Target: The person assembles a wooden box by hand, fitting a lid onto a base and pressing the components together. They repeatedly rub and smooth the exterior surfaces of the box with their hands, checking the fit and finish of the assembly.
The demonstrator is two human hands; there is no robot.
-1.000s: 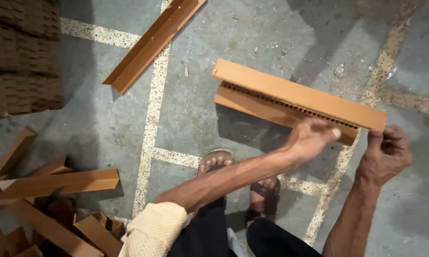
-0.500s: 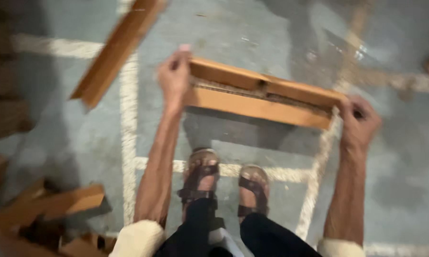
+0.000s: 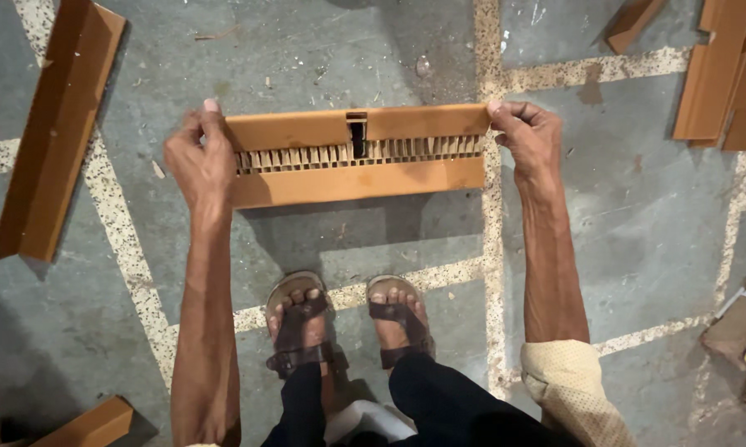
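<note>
You hold the brown corrugated cardboard strip point(image 3: 356, 157) level above the floor point(image 3: 638, 223), over your sandalled feet point(image 3: 348, 323), left hand point(image 3: 197, 161) and right hand point(image 3: 529, 141) each clamped on an end, so any next move wants an even two-handed hold.

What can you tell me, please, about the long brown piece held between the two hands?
The brown piece looks like corrugated cardboard: two flat orange-brown strips lie side by side with a band of exposed ribs between them, and a small dark notch cuts the upper strip near its middle. It is held level above the grey floor, the left hand gripping one end and the right hand the other.
</note>
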